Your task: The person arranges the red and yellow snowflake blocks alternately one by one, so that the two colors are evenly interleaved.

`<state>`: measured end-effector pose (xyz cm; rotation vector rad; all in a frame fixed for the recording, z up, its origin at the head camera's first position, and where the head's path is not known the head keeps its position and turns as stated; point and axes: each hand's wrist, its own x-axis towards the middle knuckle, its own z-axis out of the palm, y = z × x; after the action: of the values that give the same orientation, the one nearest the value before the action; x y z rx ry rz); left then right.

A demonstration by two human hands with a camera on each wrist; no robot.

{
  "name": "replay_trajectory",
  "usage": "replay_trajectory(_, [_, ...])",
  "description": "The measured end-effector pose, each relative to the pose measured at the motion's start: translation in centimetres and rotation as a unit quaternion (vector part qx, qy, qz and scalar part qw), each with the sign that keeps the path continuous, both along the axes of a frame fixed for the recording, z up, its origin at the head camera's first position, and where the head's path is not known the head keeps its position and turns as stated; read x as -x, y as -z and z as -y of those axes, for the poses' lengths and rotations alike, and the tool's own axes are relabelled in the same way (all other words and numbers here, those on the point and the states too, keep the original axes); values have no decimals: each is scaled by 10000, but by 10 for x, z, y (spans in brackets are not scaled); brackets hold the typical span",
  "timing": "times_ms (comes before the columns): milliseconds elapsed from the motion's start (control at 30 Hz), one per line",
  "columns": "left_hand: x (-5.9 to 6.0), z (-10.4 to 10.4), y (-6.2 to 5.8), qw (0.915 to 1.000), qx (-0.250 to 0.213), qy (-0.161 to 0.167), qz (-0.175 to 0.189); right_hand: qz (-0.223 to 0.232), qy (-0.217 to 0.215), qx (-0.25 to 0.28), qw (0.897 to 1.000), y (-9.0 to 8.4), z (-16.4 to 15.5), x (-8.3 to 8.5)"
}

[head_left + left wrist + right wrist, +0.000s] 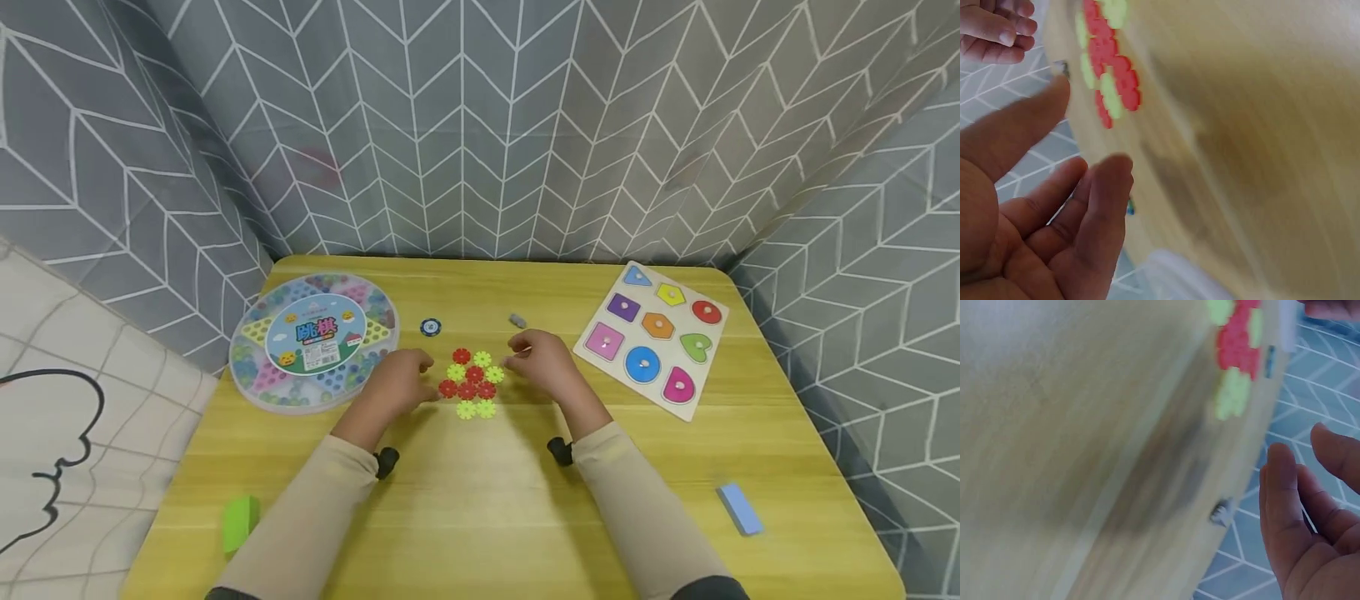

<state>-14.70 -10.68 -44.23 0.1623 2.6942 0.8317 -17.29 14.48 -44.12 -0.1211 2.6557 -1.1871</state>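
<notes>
Small red flower-shaped pieces and yellow-green flower-shaped pieces lie flat in a close cluster at the middle of the wooden table. My left hand is at the cluster's left side, its fingertips near the red piece there. On the opposite side my right hand hovers by the yellow-green pieces. In the left wrist view the thumb stands apart from loosely bent fingers, with nothing between them. The right wrist view likewise shows the fingers and thumb apart, holding nothing.
A round Chinese checkers box lies at the left and a shape-puzzle board at the right. Behind the cluster are a blue-and-white disc and a small grey object. A green block and a blue block lie nearer the front.
</notes>
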Motion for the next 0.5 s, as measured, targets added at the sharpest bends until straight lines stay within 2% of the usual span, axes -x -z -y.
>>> replay_trajectory(100, [8,-6,5,9998,-40,-36,195,169,-121,-416,9989,7,5,8])
replay_trajectory(267, [12,-18,13,9998,71,-78,183,311,-323,-803,9958,21,14,10])
replay_trajectory(400, [12,-21,19,9996,165,-168,164,126,-542,-1108,9923,29,24,10])
replay_trajectory(500, [15,-23,25,9995,272,-102,81,-53,-590,-1279,9900,32,27,9])
